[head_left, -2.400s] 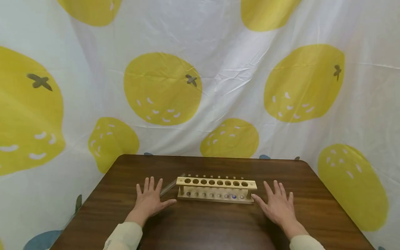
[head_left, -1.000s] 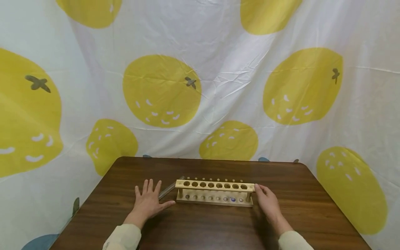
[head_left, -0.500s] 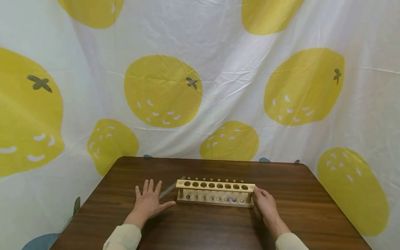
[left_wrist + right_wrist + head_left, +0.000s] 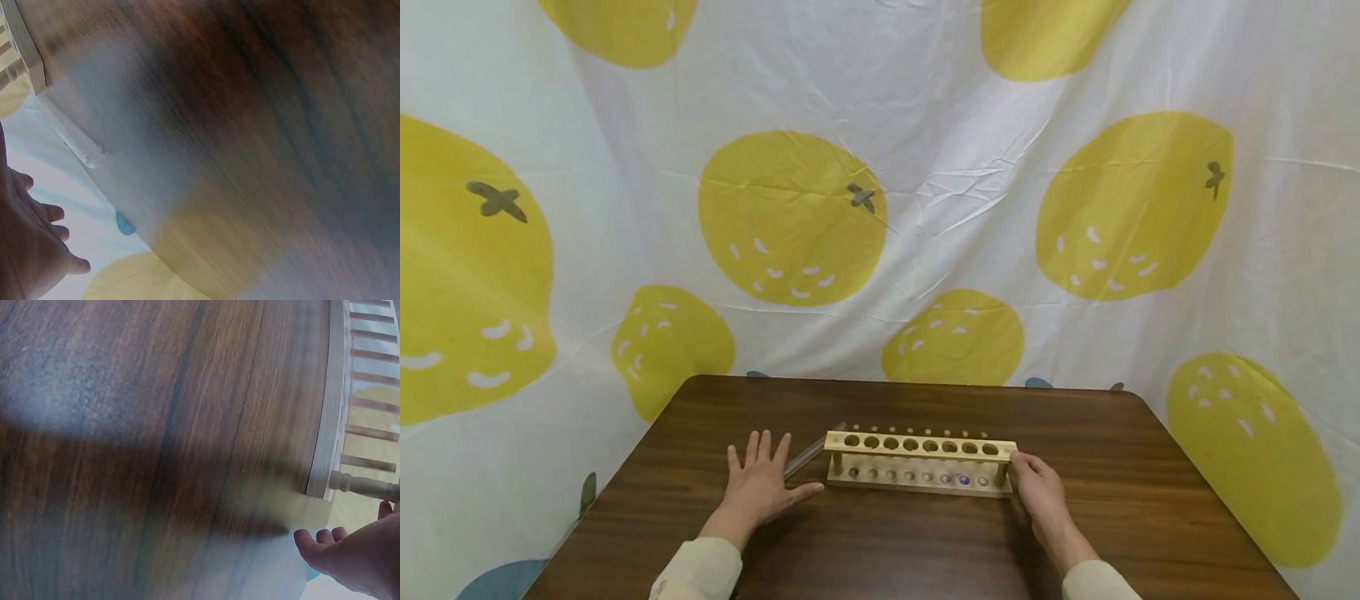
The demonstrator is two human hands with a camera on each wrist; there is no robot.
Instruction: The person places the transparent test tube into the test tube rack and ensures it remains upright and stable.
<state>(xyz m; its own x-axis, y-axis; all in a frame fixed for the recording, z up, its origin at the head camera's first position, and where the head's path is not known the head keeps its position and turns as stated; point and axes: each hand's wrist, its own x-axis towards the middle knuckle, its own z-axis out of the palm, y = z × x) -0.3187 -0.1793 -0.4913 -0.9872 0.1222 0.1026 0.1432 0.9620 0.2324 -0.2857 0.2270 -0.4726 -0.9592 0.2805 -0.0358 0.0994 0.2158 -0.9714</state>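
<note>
In the head view a wooden rack (image 4: 921,447) stands upright on the table, with a row of round holes along its top bar and a row of pegs behind. The right hand (image 4: 1045,496) holds the right end of its top bar between thumb and fingers; in the right wrist view the remaining fingers of this hand (image 4: 359,553) are bent beside the rack's end post (image 4: 362,485). Left of the rack, the left hand (image 4: 756,487) rests with spread fingers, holding nothing. A clear tube (image 4: 805,457) lies slanted between the left hand and the rack, partly hidden behind them.
The dark wooden table (image 4: 887,550) reaches back to a white cloth (image 4: 925,108) printed with yellow lemons. A small blue piece (image 4: 964,480) shows in the lower bar of the rack, near its right end.
From lying spread beside the rack, the right hand has moved in to its right end, and its thumb and fingers have taken hold of the top bar. The left hand has stayed in place.
</note>
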